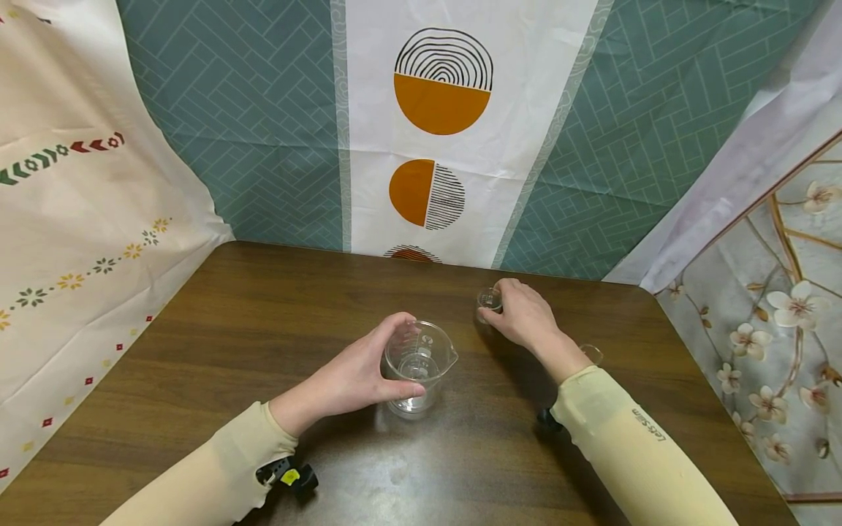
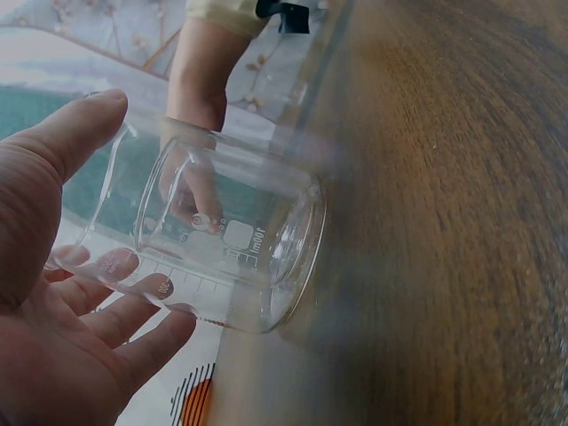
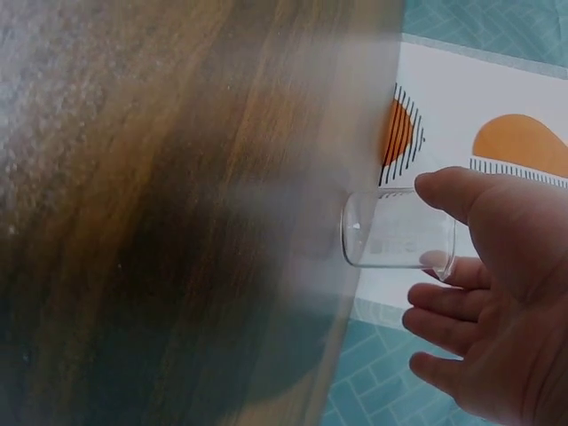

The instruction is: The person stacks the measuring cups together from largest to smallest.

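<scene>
My left hand grips a large clear glass beaker from its left side, thumb at the front and fingers round the back. A smaller beaker with white markings is nested inside it. Farther back and to the right, my right hand pinches a small glass beaker near its rim between thumb and index finger, the other fingers held off it. That small beaker stands upright on the table, partly covered by the hand in the head view.
Another clear glass rim shows beyond my right forearm, which hides most of that vessel. The brown wooden table ends at a patterned curtain at the back. Cloths hang along the left and right sides.
</scene>
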Available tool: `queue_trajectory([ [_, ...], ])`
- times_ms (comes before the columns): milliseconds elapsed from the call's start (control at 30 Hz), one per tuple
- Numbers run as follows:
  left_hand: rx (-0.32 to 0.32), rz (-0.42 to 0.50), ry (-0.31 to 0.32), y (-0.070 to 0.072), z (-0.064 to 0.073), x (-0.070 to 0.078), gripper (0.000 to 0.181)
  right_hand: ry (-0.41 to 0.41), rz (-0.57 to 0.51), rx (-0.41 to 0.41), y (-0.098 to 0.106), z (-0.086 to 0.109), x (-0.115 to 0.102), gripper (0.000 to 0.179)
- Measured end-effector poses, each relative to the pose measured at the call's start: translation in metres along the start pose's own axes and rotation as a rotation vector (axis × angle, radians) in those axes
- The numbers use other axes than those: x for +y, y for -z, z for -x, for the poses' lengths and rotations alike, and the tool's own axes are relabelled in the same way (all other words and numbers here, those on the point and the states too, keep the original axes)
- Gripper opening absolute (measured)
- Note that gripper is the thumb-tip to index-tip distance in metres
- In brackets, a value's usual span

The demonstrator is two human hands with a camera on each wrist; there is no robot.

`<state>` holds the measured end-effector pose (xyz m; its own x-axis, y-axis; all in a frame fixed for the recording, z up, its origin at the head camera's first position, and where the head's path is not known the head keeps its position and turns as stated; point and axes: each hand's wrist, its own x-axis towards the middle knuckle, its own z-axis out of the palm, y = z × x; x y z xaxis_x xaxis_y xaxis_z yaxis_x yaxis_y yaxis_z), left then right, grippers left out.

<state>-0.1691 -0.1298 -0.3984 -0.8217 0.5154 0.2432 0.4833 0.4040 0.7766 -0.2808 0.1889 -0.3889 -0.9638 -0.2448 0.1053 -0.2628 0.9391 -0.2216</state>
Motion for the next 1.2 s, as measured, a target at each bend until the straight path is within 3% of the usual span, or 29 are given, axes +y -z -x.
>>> queue_trajectory([
  [1200,-0.006,0.002,0.005,0.000,0.000,0.000,0.089,0.046,-0.059,0.083,0.008,0.016,-0.014,0.047],
])
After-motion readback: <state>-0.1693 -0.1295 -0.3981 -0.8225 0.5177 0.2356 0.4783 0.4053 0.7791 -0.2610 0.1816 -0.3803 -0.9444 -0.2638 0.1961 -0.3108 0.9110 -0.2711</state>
